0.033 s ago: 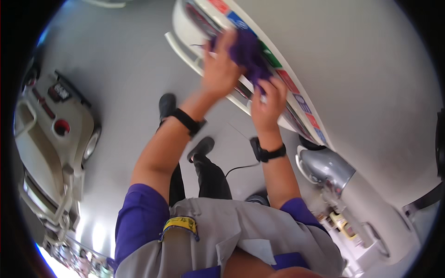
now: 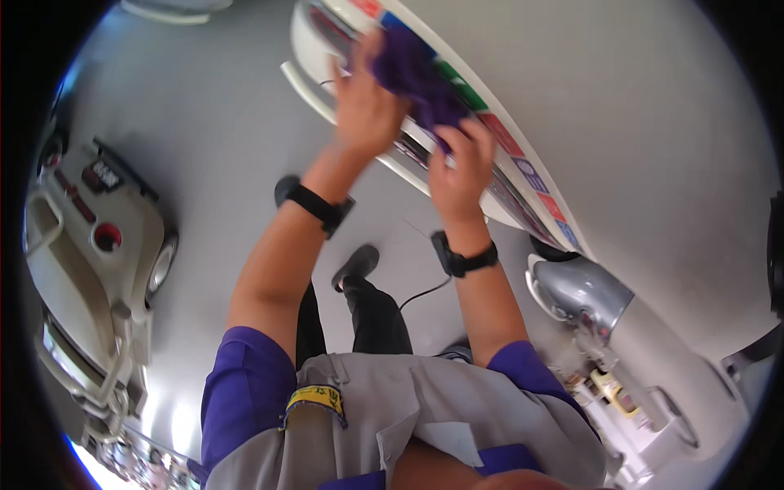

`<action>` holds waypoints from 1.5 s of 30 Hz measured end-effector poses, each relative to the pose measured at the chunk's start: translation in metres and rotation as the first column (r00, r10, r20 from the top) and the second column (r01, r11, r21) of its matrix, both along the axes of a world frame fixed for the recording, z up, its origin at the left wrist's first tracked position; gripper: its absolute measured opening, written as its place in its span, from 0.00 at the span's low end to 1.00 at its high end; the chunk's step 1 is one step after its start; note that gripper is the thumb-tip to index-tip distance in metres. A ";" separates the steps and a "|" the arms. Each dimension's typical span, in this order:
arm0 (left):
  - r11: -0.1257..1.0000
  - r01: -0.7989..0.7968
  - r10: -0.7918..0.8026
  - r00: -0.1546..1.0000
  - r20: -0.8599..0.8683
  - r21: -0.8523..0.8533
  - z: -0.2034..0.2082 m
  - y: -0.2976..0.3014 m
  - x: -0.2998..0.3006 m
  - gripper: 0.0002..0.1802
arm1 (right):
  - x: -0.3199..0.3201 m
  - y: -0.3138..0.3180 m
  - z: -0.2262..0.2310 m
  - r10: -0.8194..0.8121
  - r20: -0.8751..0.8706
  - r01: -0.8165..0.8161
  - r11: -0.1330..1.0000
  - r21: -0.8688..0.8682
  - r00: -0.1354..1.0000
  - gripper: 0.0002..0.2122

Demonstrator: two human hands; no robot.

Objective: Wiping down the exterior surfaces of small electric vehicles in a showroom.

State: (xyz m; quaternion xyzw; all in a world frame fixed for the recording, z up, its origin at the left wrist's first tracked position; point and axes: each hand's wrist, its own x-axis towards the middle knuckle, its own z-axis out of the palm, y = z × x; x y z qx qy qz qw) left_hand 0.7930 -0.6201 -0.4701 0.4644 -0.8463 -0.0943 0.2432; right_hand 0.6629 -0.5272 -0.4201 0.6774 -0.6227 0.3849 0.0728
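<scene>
A crumpled purple cloth [image 2: 412,73] lies against a long white curved panel with a row of coloured labels along its edge. My left hand [image 2: 367,110] is at the cloth's left side, its thumb apart from the fingers; motion blurs it. With bent fingers, my right hand [image 2: 463,167] grips the cloth's lower end. A dark, glossy strip [image 2: 523,208] runs along the panel beside the labels, partly hidden by my hands and the cloth. Each wrist wears a black band.
A white rail [image 2: 306,90] curves along the panel's near side. To the left stands a beige wheeled machine [image 2: 122,220] with a red-lined round opening. A silver-grey rounded part [image 2: 584,290] and a yellow-labelled bottle [image 2: 614,394] are at right. A black cable [image 2: 425,294] hangs below my right wrist.
Both hands and the purple cloth appear slightly farther up and left in the view. The hold on the cloth looks the same.
</scene>
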 end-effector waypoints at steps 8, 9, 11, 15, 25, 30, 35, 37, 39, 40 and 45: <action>0.997 0.078 -0.063 0.831 -0.552 0.005 -0.058 0.062 -0.122 0.31 | -0.062 0.064 -0.052 -0.220 -0.008 0.215 0.960 -0.177 0.976 0.15; 0.979 0.186 -0.204 0.848 -0.489 -0.085 -0.059 0.082 -0.131 0.33 | -0.078 0.089 -0.061 -0.334 -0.042 0.320 0.926 -0.202 0.942 0.16; 0.841 0.401 -0.525 0.767 -0.370 -0.363 -0.048 0.123 -0.166 0.31 | -0.128 0.147 -0.076 -0.655 -0.141 0.576 0.731 -0.366 0.742 0.14; 0.488 0.424 -0.708 0.703 -0.062 -0.763 -0.047 0.139 -0.198 0.23 | -0.170 0.182 -0.094 -0.797 0.070 0.641 0.425 -0.639 0.599 0.10; 0.751 -0.186 -0.233 0.823 -0.517 -0.634 -0.088 0.033 -0.102 0.34 | -0.033 0.030 -0.104 -0.474 -0.132 0.326 0.756 -0.567 0.871 0.15; 0.861 -0.110 -0.303 0.672 -0.675 -0.497 -0.104 0.021 -0.109 0.45 | -0.032 0.016 -0.103 -0.421 -0.086 0.271 0.714 -0.646 0.903 0.15; 0.715 0.059 -0.318 0.915 -0.248 -0.697 -0.089 0.098 -0.159 0.38 | -0.102 0.088 -0.122 -0.630 -0.121 0.447 0.660 -0.603 0.767 0.16; 0.687 0.183 -0.363 0.925 -0.114 -0.703 -0.076 0.136 -0.189 0.34 | -0.133 0.128 -0.124 -0.704 -0.105 0.543 0.626 -0.559 0.703 0.17; 0.679 0.287 -0.452 0.888 -0.077 -0.676 -0.049 0.160 -0.219 0.30 | -0.161 0.149 -0.123 -0.648 0.079 0.570 0.599 -0.562 0.758 0.20; 0.577 0.353 -0.522 0.853 0.000 -0.737 -0.043 0.166 -0.231 0.30 | -0.166 0.158 -0.112 -0.727 0.181 0.694 0.505 -0.513 0.662 0.21; 0.103 0.533 -0.819 0.524 0.232 -0.840 -0.065 0.205 -0.281 0.25 | -0.241 0.238 -0.169 -0.993 -0.018 0.670 0.092 -0.737 0.116 0.15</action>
